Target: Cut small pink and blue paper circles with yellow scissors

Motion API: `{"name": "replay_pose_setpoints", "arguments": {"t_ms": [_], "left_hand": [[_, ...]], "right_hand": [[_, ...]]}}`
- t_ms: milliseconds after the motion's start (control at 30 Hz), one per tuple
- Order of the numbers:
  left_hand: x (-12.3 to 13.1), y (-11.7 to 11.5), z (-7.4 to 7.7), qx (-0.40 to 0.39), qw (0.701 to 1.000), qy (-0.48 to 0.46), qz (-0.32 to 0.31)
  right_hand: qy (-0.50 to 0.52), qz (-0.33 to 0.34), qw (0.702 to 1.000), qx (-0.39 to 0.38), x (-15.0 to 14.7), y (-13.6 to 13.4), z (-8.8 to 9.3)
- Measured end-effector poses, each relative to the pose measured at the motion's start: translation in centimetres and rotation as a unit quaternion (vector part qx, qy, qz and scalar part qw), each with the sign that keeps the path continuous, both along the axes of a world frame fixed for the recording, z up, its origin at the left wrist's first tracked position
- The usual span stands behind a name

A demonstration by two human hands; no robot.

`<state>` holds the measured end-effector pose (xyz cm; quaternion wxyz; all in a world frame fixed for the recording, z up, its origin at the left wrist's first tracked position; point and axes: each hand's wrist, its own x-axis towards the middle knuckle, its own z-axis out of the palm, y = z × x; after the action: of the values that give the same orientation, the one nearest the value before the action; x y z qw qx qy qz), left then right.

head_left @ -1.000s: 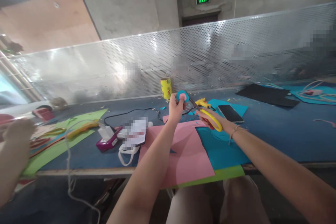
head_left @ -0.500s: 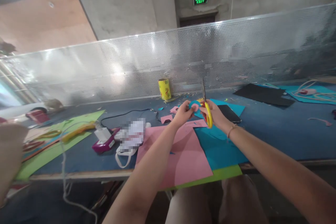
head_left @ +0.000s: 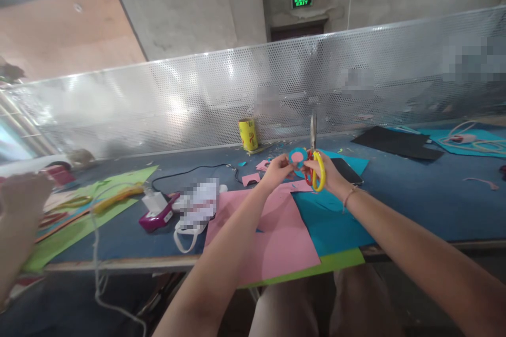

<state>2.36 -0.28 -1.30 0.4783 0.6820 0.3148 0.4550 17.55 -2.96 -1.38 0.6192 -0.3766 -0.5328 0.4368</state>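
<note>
A small paper disc (head_left: pixel 297 157), pink in the middle with a blue ring around it, is held up over the table. My left hand (head_left: pixel 279 169) pinches its left edge, fingers closed. My right hand (head_left: pixel 331 172) is closed around scissors (head_left: pixel 318 171) with one yellow and one red handle loop, their blades pointing up. The right fingertips also reach the disc's right edge. Below the hands lie a pink sheet (head_left: pixel 272 237) and a blue sheet (head_left: pixel 332 226), with a green sheet (head_left: pixel 342 263) partly hidden underneath.
Beyond the hands stands a yellow roll (head_left: pixel 247 135) before a perforated metal screen (head_left: pixel 197 100). A dark phone (head_left: pixel 348 170) lies behind my right hand. Leftward are a purple power strip (head_left: pixel 158 217), cables and green paper (head_left: pixel 90 226). Another person's arm (head_left: pixel 19 226) enters at far left. Black paper (head_left: pixel 397 143) lies rightward.
The disc has turned to show its face more fully and moved slightly right. The scissors have turned, so both handle loops show more clearly. The other person's arm at far left has shifted.
</note>
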Motion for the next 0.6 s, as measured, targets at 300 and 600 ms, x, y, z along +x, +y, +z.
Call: {"name": "replay_pose_setpoints", "arguments": {"t_ms": [300, 600], "left_hand": [[-0.07, -0.09, 0.43, -0.038, 0.998, -0.01, 0.038], [-0.04, -0.09, 0.22, -0.024, 0.999, 0.004, 0.038]], "right_hand": [[-0.014, -0.021, 1.0, -0.017, 0.18, 0.01, 0.21], [0.009, -0.002, 0.999, -0.035, 0.12, -0.33, 0.37]]}}
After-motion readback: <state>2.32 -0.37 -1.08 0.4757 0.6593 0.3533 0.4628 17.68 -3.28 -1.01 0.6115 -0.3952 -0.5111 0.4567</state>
